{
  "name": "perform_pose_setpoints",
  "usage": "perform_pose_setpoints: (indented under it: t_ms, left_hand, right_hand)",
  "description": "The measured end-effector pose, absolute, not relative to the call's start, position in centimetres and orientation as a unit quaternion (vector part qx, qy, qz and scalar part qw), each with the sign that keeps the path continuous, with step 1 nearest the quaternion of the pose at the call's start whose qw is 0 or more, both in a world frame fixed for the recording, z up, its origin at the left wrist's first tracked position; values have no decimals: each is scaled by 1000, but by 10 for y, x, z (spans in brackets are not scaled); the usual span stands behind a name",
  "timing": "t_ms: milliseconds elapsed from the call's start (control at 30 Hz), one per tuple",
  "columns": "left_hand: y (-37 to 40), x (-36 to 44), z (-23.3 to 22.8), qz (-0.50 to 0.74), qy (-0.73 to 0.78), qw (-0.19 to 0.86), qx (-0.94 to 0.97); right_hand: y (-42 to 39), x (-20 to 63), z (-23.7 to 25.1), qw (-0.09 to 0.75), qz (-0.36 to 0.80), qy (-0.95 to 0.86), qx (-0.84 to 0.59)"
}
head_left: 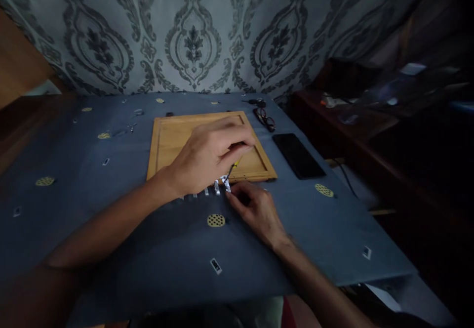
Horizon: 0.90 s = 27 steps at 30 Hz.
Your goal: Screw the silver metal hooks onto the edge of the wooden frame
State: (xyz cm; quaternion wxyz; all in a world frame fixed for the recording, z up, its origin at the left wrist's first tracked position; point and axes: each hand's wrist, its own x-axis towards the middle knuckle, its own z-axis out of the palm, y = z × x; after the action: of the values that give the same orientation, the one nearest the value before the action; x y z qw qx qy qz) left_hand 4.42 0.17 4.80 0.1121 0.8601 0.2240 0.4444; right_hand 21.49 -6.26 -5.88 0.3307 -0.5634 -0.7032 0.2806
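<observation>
Left hand [207,157] is extended from the lower left across the desk [111,229], palm down, knuckles raised, fingers curled in a narrow pinch. A thin tool with a yellow handle [234,166] is held in that pinch; its exact kind cannot be told. The tool's long axis is slanted, handle up and to the right under the fingertips, dark tip down and to the left.

Right hand [255,209] is brought in from the lower right, resting on the desk cloth, fingers bent and closed on a small bright metal piece [225,184]. The tool tip is met at this piece.

The metal piece is placed at the right end of a short row of similar small pieces [205,191], the row running left to right just beside the near edge of a wooden tray [166,140]. A black phone [298,155] and folded glasses [264,118] are seen to the tray's right.
</observation>
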Motion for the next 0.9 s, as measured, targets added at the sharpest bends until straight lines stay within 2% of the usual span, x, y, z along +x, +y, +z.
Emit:
perform_pose_setpoints:
  t_ms: [233,633,900]
  left_hand:
    - [1,45,46,448,228,66,862]
    - [-2,40,55,396,272,89,873]
    - [-1,44,51,426,252,103,863]
  right_hand:
    - [-63,214,-56,337,283,-701,-561]
    - [-64,215,-57,333,293,-699,-561]
    - [-64,214,-55,329,289,-698,-566]
